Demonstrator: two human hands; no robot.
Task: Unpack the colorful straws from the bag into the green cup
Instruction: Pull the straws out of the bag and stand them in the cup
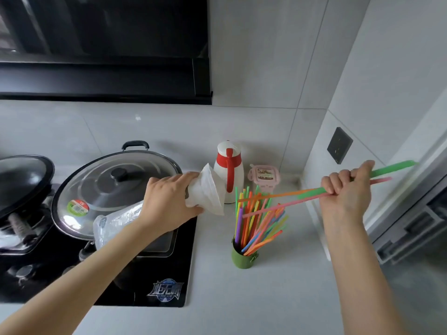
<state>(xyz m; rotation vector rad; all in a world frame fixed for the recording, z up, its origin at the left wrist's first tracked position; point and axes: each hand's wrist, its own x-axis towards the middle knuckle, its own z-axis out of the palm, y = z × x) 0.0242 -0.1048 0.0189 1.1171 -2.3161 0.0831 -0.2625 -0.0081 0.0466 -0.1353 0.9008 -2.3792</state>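
Note:
A small green cup [242, 259] stands on the pale counter, holding several colorful straws [254, 226] that fan up and to the right. My left hand [169, 201] grips a clear plastic bag [208, 192] around its middle; the open mouth flares to the right, above and left of the cup, and the crinkled tail [116, 221] hangs under my forearm. My right hand [346, 192] is closed on a few straws [309, 193], green, orange and pink, held nearly level to the right of the cup, their free ends over the cup's straws.
A black hob [145, 281] on the left carries a wok with a glass lid [116, 189] and a second dark pan [21, 180]. A white and red thermos jug [228, 172] and a pink lidded box [264, 176] stand behind the cup. A wall socket [339, 145] is on the right wall.

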